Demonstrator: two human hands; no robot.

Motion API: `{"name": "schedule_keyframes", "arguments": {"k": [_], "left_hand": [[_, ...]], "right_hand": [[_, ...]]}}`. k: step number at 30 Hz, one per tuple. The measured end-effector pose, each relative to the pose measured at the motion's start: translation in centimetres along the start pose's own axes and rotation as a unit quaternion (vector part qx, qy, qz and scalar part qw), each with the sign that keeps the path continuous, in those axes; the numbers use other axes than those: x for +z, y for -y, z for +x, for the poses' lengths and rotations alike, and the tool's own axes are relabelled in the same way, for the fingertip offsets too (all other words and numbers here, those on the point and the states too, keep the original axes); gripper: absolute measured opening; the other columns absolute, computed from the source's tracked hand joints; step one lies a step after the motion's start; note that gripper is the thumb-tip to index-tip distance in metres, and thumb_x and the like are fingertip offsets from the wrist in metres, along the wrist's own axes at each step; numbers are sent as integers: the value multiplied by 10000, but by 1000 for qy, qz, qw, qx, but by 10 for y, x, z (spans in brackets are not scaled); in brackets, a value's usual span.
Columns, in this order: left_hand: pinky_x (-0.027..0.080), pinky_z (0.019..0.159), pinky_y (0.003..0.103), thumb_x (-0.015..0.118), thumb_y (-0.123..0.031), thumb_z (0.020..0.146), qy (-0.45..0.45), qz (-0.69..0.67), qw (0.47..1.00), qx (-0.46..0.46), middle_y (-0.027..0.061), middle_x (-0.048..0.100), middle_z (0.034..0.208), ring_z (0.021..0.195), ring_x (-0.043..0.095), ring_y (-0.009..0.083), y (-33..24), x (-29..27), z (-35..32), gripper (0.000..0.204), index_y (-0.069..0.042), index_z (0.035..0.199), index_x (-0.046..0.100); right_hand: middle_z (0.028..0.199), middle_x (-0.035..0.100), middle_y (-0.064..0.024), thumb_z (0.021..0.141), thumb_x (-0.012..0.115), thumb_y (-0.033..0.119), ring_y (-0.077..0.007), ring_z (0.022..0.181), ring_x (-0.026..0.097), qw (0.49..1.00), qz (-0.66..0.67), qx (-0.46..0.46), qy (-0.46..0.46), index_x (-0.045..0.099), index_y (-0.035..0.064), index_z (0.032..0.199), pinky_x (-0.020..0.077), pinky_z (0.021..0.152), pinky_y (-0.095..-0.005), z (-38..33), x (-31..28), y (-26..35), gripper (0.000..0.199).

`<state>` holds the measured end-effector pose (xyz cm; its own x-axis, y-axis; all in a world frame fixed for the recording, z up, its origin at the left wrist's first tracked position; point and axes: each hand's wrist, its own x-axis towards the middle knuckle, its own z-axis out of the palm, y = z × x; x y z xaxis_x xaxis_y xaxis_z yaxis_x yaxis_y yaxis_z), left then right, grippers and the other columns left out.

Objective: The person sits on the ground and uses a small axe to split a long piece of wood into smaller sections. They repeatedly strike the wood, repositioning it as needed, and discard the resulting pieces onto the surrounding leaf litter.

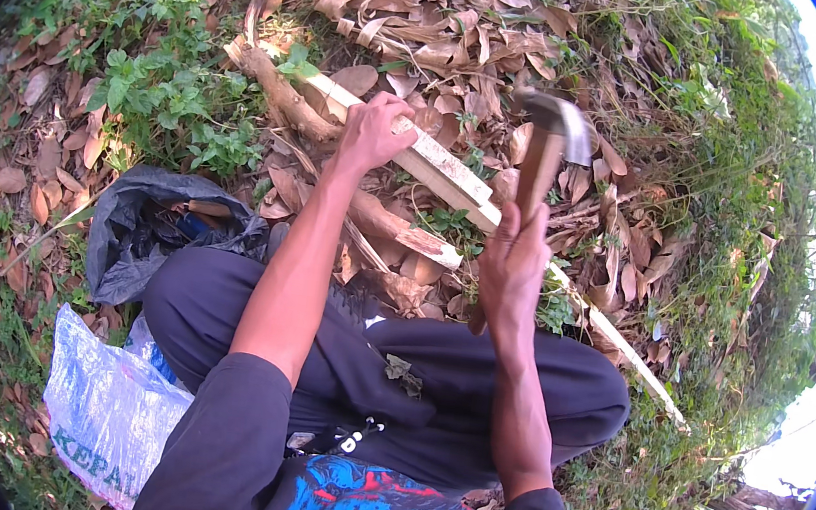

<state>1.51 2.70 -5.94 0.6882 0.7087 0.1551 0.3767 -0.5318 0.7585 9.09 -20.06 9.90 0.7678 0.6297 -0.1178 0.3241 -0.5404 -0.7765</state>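
Observation:
My left hand [374,132] is closed over a short pale wooden batten [446,167], which lies along a longer pale wooden strip [619,348]. Whether a nail is between the fingers is too small to tell. In my right hand [513,267] is a claw hammer [539,169], gripped by its wooden handle. The metal head is raised above the strip, to the right of the batten's end, and is slightly blurred. A brown branch [295,101] lies by the strip's upper left end, and a split piece of branch [406,227] rests nearer to me.
On my left stands an opened black plastic bag [122,248] with things inside. Nearer lies a clear-and-white plastic sack [108,412]. Dry leaves [433,31] and green weeds [170,92] cover the ground. My crossed legs [554,383] are close below the wood.

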Motion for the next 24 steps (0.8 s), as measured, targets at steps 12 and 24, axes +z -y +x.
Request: {"name": "schedule_keyframes", "arguments": {"k": [12, 24], "left_hand": [[432, 973, 429, 688, -317, 741, 13, -6, 1000, -14, 116, 667, 1137, 1038, 645, 301, 5, 1, 0, 375, -82, 1030, 733], [492, 977, 387, 707, -284, 731, 25, -2, 1000, -18, 114, 675, 1148, 1066, 657, 300, -3, -6, 2, 364, -82, 1032, 735]], "right_hand": [[561, 484, -43, 1062, 447, 389, -122, 474, 514, 999, -38, 18, 19, 494, 20, 985, 422, 437, -327, -6, -28, 24, 380], [744, 577, -332, 1062, 424, 372, -553, 775, 537, 984, -126, 32, 123, 467, -13, 984, 407, 672, -568, -13, 3, 2, 395]]}}
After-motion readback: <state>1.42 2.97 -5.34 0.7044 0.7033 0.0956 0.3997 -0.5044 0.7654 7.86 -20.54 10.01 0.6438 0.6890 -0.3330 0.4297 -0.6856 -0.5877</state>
